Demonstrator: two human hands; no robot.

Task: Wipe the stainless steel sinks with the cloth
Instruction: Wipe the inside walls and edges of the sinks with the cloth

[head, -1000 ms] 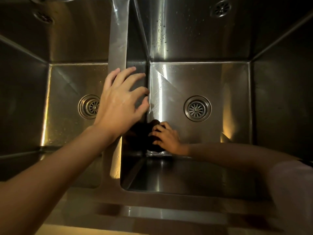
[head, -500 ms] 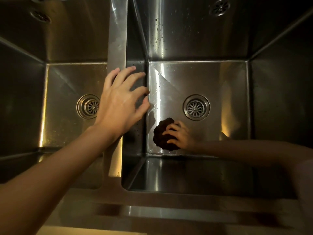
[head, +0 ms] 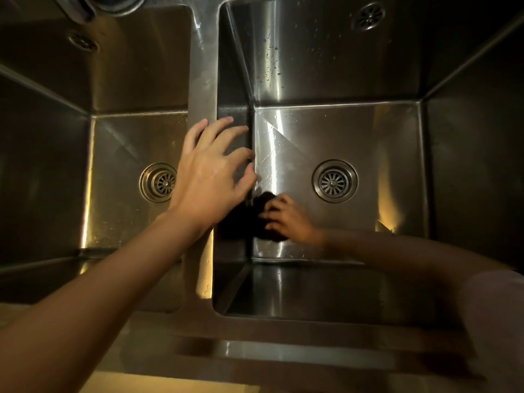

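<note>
Two deep stainless steel sinks lie side by side, the left sink (head: 119,154) and the right sink (head: 382,143), split by a steel divider (head: 202,89). My right hand (head: 289,219) is down on the right sink's floor, fingers curled on a dark bunched cloth (head: 262,205) pressed near the floor's left edge, by the divider wall. My left hand (head: 209,171) rests over the divider with fingers spread and relaxed, holding nothing. Part of the cloth is lost in shadow under my left hand.
Each sink has a round drain strainer, the left drain (head: 158,182) and the right drain (head: 334,181). Overflow holes (head: 368,17) sit high on the back wall. A faucet (head: 82,8) shows at the top left. The steel front rim (head: 283,353) runs along the near edge.
My right hand has slid the cloth left and slightly back across the right sink's floor toward the divider wall. My left hand has stayed on the divider.
</note>
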